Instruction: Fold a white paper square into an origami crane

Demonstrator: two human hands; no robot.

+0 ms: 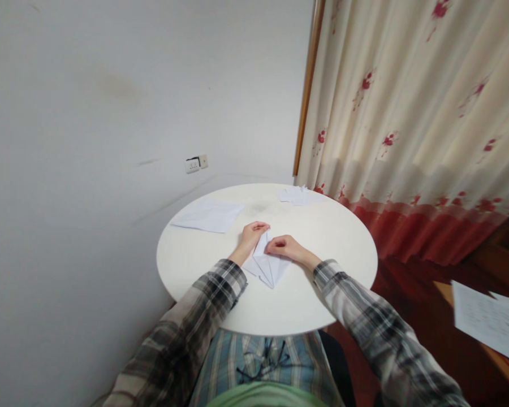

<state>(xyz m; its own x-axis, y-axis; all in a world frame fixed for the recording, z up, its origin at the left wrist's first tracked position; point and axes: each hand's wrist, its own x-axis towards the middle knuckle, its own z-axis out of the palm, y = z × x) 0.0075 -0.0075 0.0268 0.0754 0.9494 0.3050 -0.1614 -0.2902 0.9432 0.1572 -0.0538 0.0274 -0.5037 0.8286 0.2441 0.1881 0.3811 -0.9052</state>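
Note:
A folded sheet of white paper (pixel 270 268) lies on the round white table (pixel 280 311), one pointed corner toward me and crease lines running to that point. My left hand (pixel 254 233) is closed on the paper's far tip, thumb and fingers together. On the right edge of the upper fold, my right hand (pixel 285 247) has its fingers curled in a pinch against the paper. Part of the far end is hidden behind my fingers.
A stack of white paper (pixel 208 215) lies at the table's back left. More paper pieces (pixel 299 195) sit at the back right. A wall (pixel 89 169) borders the left, a flowered curtain (pixel 407 113) the right. Written sheets (pixel 483 316) rest on a wooden surface, lower right.

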